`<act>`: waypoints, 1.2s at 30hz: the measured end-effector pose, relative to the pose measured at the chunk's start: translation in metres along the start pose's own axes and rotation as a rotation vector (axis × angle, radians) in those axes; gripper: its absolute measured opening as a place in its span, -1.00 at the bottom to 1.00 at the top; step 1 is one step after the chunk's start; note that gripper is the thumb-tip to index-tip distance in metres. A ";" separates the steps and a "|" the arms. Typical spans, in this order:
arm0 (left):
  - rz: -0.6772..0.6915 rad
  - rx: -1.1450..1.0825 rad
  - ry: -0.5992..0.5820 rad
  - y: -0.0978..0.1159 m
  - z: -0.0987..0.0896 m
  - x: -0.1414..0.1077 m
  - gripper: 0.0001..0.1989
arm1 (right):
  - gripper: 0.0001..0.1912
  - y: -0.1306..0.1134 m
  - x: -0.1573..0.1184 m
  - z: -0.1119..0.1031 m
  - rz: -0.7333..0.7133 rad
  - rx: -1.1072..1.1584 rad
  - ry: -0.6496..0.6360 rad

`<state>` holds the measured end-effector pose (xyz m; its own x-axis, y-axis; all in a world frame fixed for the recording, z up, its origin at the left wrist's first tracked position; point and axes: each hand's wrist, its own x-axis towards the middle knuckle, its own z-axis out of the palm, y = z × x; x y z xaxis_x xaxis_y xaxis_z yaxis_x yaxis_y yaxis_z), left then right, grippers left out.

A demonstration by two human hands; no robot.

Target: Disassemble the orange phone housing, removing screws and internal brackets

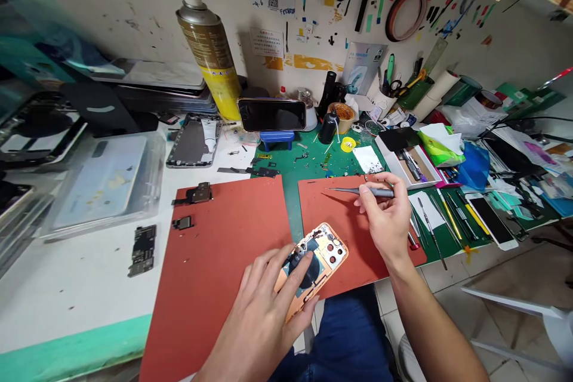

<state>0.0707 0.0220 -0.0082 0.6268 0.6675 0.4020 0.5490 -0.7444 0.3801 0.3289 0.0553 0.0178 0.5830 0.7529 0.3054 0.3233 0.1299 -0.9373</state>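
My left hand is closed round an orange phone housing, tilted above the front of the red mats. The housing's inner side faces up, with a dark round coil and three camera holes; my fingers and palm hide its lower part. My right hand pinches fine-pointed grey tweezers over the right red mat, tips pointing left and apart from the housing. On the left red mat lie a dark phone part and a smaller dark part.
A circuit board lies on the white surface at left, near a clear plastic box. Behind stand a spray can and a phone on a blue stand. Several hand tools lie at right beside a white-framed phone.
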 end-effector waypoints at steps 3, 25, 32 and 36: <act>0.000 -0.006 0.009 -0.001 0.001 -0.001 -0.54 | -0.70 0.004 -0.002 0.004 -0.035 -0.068 -0.005; -0.033 -0.042 -0.027 0.001 -0.002 -0.002 -0.47 | -0.71 0.009 -0.007 0.009 -0.031 -0.114 -0.010; -0.142 -0.183 0.084 -0.003 -0.017 -0.001 -0.63 | -0.68 -0.010 -0.037 -0.013 0.140 0.265 -0.080; -0.187 -0.303 0.164 -0.009 -0.023 0.001 -0.87 | -0.75 -0.015 -0.067 -0.023 0.269 0.393 -0.115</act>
<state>0.0536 0.0304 0.0079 0.4216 0.8032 0.4208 0.4419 -0.5872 0.6781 0.3019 -0.0118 0.0152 0.5138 0.8567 0.0443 -0.1457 0.1381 -0.9797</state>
